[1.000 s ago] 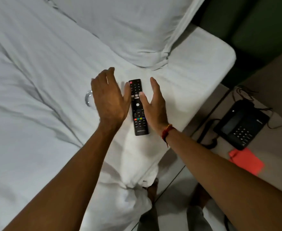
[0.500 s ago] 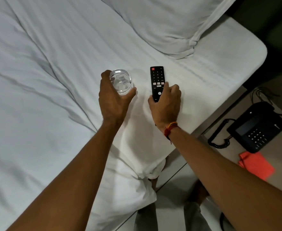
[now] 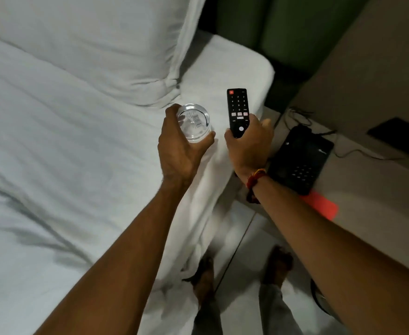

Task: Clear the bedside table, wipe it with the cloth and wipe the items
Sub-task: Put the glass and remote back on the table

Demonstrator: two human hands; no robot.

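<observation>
Head view: the left hand [image 3: 179, 151] has its grip wrapped round a clear glass [image 3: 195, 123], held over the white bed [image 3: 65, 153] near the pillow [image 3: 89, 44]. The right hand [image 3: 249, 146] grips the lower end of a black remote [image 3: 237, 110] at the bed's edge. On the desk [image 3: 367, 189] beside it lie a black telephone [image 3: 300, 158] and an orange cloth [image 3: 324, 205]

Head-worn view, steeply downward, close.
</observation>
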